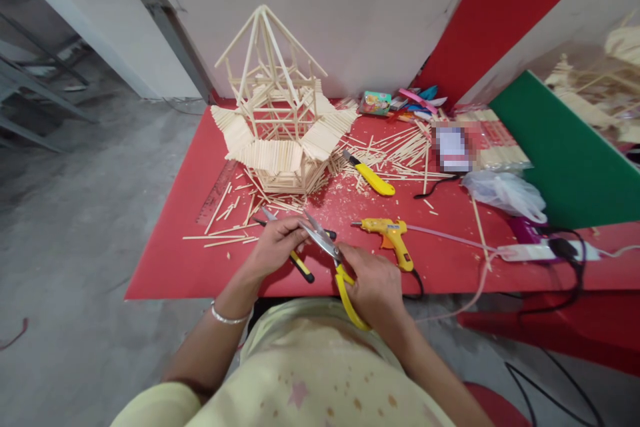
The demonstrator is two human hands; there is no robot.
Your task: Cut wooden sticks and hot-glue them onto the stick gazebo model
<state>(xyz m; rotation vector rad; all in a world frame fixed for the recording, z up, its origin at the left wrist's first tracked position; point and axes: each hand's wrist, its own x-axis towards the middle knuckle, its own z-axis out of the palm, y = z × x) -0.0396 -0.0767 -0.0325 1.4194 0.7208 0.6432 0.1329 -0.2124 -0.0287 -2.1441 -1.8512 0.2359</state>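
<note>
My right hand [375, 280] grips a pair of scissors [345, 297] by its yellow handles, with the metal blades parted and pointing up and left. Close to those blades, my left hand [277, 247] has its thumb and fingers pinched together; what lies between them is too small to make out. Partly hidden beneath the left hand is a black-and-yellow handled tool [303, 267]. Beyond both hands stands a model building of thin wooden sticks [275, 157], with an open pointed roof frame and slatted panels flaring out around it.
A yellow glue gun [395, 237] lies right of my hands, its cord running to a power strip [545, 252]. A yellow utility knife [373, 177] and loose sticks [400, 153] cover the red tabletop [170, 273]. A plastic bag [507, 192] and green board [560, 160] are at right.
</note>
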